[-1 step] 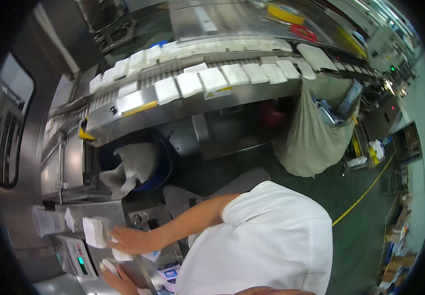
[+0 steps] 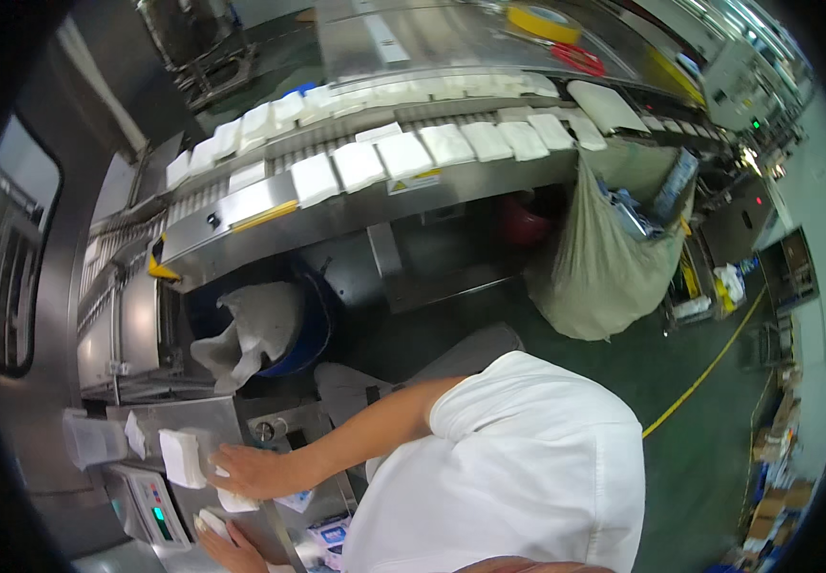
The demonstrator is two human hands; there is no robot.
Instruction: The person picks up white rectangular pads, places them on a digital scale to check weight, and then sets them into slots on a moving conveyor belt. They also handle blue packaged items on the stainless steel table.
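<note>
A white pad stack (image 2: 181,458) lies on the worktop (image 2: 193,413), just off the fingertips of the right hand (image 2: 255,472), which spreads over more white pads (image 2: 238,500) by the near edge; the left hand (image 2: 230,548) touches a folded pad (image 2: 210,521); whether either grips, I cannot tell; the scale (image 2: 157,511) sits alongside, probably for easy reach; a clear tub (image 2: 88,437) stands by the far corner, contents unclear; a blue bin (image 2: 314,325) holds pale sheeting (image 2: 260,320).
</note>
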